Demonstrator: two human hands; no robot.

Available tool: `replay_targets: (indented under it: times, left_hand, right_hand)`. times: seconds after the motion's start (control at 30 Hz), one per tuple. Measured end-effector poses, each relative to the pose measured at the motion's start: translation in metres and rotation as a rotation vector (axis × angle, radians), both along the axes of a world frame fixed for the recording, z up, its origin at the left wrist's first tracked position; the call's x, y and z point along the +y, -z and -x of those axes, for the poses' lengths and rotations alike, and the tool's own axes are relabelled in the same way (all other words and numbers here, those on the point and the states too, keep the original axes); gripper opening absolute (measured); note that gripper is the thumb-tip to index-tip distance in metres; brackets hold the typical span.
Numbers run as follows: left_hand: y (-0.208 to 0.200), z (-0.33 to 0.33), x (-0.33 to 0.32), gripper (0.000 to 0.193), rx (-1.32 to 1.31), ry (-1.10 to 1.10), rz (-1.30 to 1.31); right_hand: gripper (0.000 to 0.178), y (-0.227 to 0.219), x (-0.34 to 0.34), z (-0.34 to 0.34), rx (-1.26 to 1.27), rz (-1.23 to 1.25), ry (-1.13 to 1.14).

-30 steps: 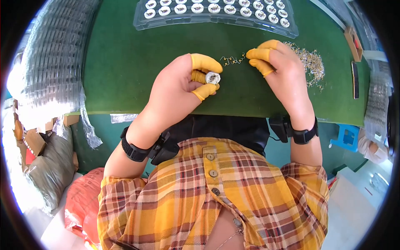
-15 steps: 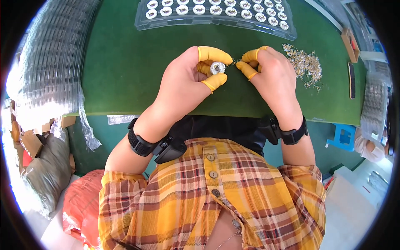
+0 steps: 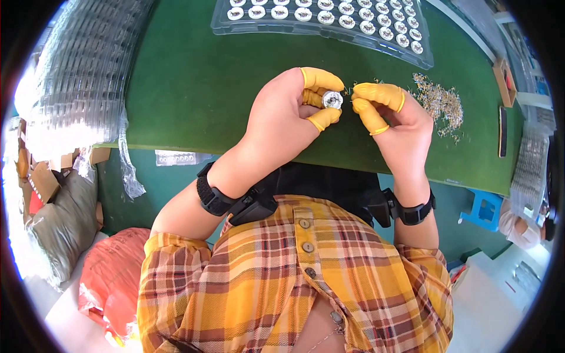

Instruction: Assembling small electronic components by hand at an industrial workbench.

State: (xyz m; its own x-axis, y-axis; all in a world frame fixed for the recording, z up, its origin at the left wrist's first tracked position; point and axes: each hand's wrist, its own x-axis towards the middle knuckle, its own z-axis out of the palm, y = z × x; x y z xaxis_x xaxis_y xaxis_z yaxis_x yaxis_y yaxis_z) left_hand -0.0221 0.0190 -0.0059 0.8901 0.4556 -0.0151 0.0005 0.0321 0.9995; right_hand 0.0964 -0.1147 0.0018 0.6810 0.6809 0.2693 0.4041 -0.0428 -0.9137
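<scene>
Yellow finger cots cover the fingertips of both hands. My left hand [image 3: 288, 112] grips a small round white part [image 3: 332, 100] between thumb and fingers; its face is turned toward me and shows a dark centre. Just to the right of it, my right hand [image 3: 394, 109] has thumb and forefinger pinched together, their tips close to the part. A tiny thin bit shows by those fingertips, too small to name. Beyond the right hand lies a loose pile of small wire-leaded components [image 3: 438, 106] on the green tabletop [image 3: 194, 88].
At the far edge stands a clear plastic tray [image 3: 321, 27] with rows of round white parts. Tall stacks of clear trays [image 3: 82, 82] rise at the left. A small cardboard box [image 3: 504, 82] and a black bar [image 3: 502, 131] lie at the right. A blue stool [image 3: 484, 209] is below.
The view has shifted, so the table items sit differently in the picture. In my left hand the round part is turned differently. My right hand's fingers have straightened somewhat, still pinched.
</scene>
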Motion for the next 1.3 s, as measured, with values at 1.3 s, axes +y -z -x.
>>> replay_targets:
  times: [1.3]
  left_hand:
    - [-0.015,0.001,-0.006,0.043,-0.122,0.018,-0.494]
  right_hand:
    - [0.017,-0.024,0.0,-0.007,-0.316,0.026,-0.162]
